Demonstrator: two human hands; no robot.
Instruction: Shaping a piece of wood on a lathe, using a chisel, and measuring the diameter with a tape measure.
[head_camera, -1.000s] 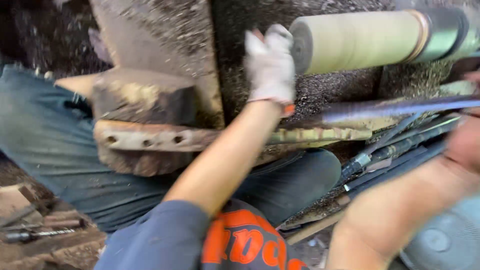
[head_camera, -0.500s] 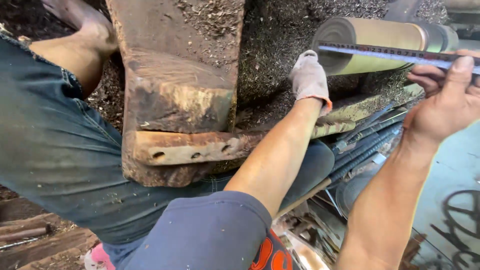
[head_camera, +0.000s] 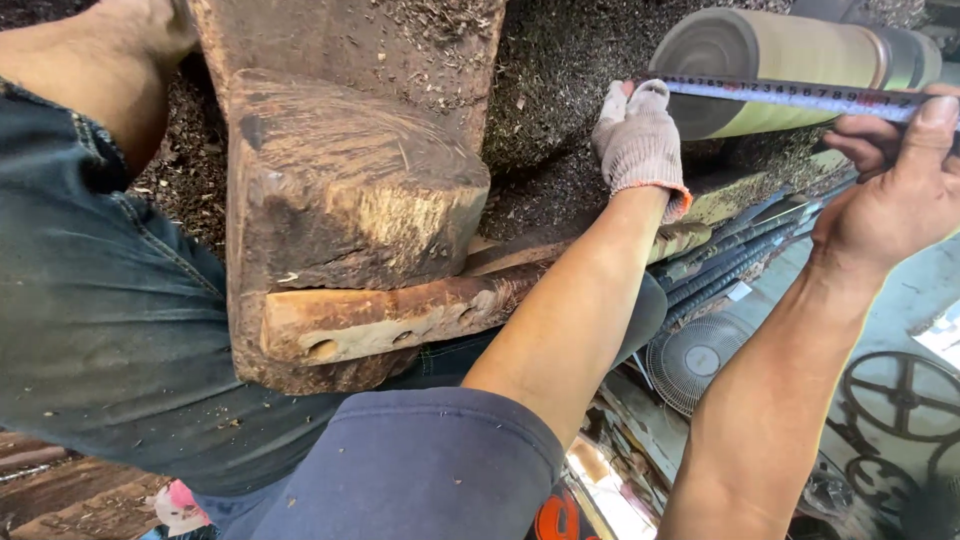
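Two hands: your gloved left hand (head_camera: 637, 140) pins the yellow steel tape measure (head_camera: 790, 97) at the pale-green cylinder's (head_camera: 790, 60) end face; bare right hand (head_camera: 895, 190) pinches it.
Progress: tape stretched along the cylinder, reading likely left.

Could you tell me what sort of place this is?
Probably a woodturning or lathe workshop: shavings lie thick around a worn wooden block, a cylinder is being measured with a tape, and a fan and wheels lie nearby.
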